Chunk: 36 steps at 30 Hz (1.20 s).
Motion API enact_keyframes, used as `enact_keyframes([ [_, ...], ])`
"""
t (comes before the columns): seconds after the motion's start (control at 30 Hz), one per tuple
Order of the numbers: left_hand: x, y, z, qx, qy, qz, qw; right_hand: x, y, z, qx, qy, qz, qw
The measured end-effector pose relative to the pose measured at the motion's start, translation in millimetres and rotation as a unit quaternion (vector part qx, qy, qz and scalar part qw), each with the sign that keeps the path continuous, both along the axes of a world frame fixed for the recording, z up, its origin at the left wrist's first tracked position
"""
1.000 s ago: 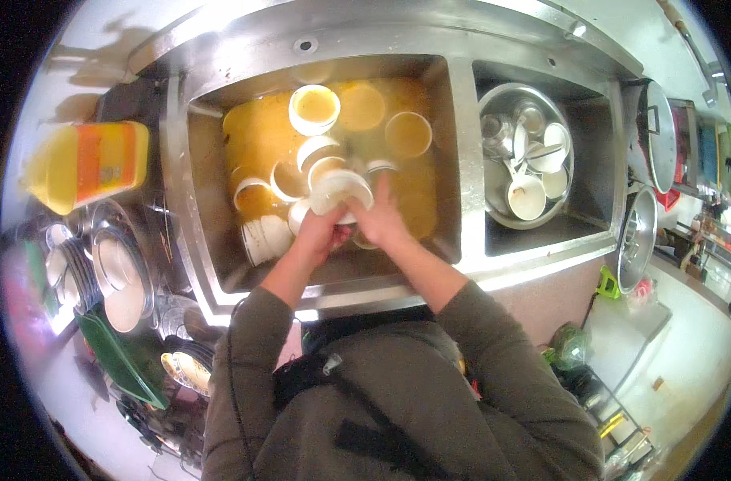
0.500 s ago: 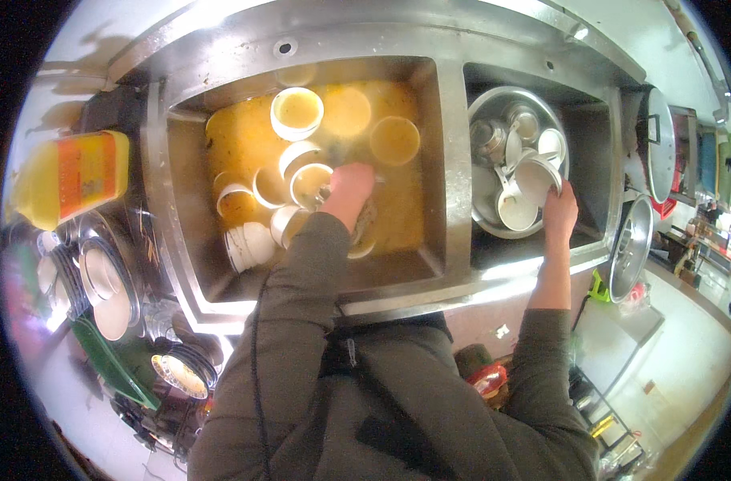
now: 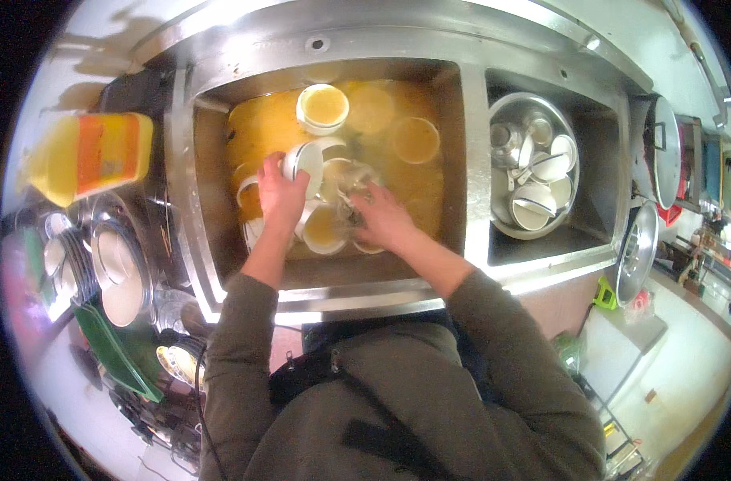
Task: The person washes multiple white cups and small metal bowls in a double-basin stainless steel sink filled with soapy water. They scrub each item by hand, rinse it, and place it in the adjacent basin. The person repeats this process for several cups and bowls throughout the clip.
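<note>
Over the left sink of cloudy orange-brown water, my left hand [image 3: 282,192] grips a white bowl [image 3: 305,165] by its side, tilted with its inside toward the right. My right hand [image 3: 384,218] is closed on a crumpled greyish scrubber [image 3: 353,181], whose exact kind is hard to make out. Just below the two hands, another white bowl [image 3: 324,230] lies in the water. A white bowl [image 3: 323,107] full of murky water stands farther back, and a submerged bowl [image 3: 416,139] shows to the right.
In the right sink stands a round metal basin [image 3: 502,216] with white bowls, spoons and glass cups. A steel divider [image 3: 478,176] separates the sinks. At the left are a yellow jug [image 3: 89,158], stacked plates [image 3: 119,268] and a green tray [image 3: 119,353].
My right hand has let go of a bowl in the metal basin and moved left into the left sink, where it now holds the scrubber. My left hand has shifted left and taken a white bowl.
</note>
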<state>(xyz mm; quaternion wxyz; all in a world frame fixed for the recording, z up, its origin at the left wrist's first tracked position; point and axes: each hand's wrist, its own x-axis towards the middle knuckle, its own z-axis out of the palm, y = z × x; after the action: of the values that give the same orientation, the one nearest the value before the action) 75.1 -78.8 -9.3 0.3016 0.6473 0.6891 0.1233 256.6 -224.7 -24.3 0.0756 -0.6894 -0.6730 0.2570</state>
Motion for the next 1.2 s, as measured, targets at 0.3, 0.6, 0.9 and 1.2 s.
enact_keyframes([
  [0.3,-58,-33,-12,-0.155,-0.063,0.001,0.986,-5,18,-23,-0.13,0.117,-0.129,0.976],
  [0.6,-10,-53,-40,-0.311,-0.364,0.147,0.866,-100,31,3,-0.054,0.399,-0.368,0.838],
  [0.9,-40,-12,-15,-0.564,-0.226,0.01,0.794,-5,25,25,0.0,-0.04,0.117,0.992],
  [1.2,10,-76,-9,-0.452,-0.39,0.128,0.792,22,23,21,-0.227,0.606,-0.395,0.653],
])
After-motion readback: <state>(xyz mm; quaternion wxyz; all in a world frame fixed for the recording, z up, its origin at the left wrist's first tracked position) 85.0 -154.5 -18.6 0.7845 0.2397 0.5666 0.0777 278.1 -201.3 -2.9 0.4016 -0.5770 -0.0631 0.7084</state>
